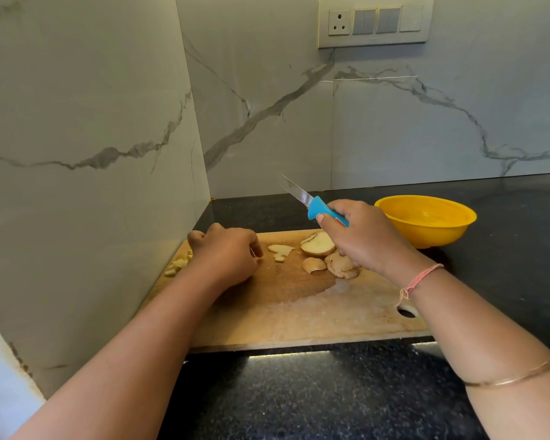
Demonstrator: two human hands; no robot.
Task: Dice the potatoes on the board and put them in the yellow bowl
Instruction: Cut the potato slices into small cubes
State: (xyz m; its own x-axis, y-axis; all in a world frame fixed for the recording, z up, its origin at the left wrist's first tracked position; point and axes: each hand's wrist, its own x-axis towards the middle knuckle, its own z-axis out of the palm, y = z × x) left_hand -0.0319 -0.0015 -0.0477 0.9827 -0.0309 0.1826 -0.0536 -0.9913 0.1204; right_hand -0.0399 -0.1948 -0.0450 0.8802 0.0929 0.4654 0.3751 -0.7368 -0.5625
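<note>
right hand (359, 236) grips the knife (311, 203) above the board (299, 312), blade tilted up toward the far-left corner; left hand (226, 252) curled, grasp unclear.

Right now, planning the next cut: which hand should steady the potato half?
Likely left. The left hand rests on the board without a tool; the right hand, beside the potato half, grips the knife.

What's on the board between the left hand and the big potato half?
Head view: a thin pale potato slice and a smaller scrap lie on the board between the left hand and the potato half; otherwise bare wood.
</note>
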